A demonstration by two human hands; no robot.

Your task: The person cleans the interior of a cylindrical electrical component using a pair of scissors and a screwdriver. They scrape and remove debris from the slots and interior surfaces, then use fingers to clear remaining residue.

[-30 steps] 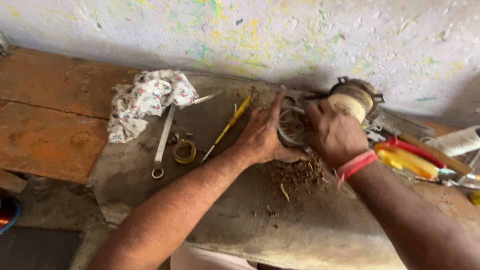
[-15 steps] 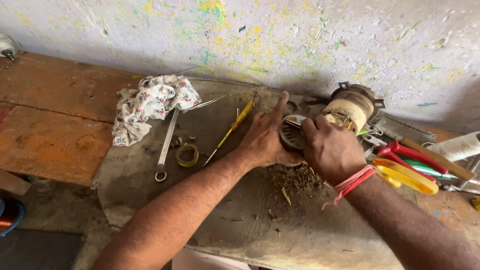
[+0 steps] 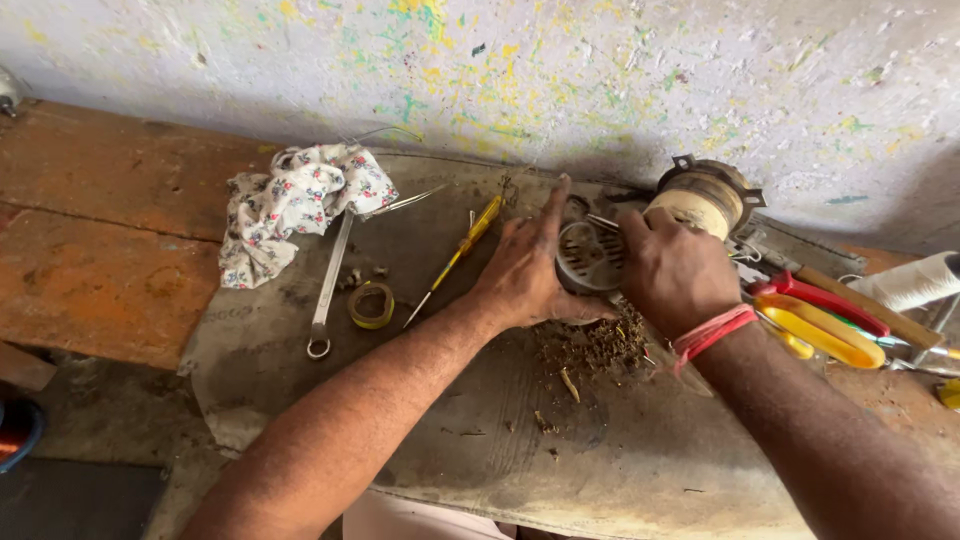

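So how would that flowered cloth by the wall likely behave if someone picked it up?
The flowered cloth lies crumpled in soft folds, so it would probably go limp and drape. It looks thin, so likely light. One edge seems to lie over the end of the spanner, which might shift a little.
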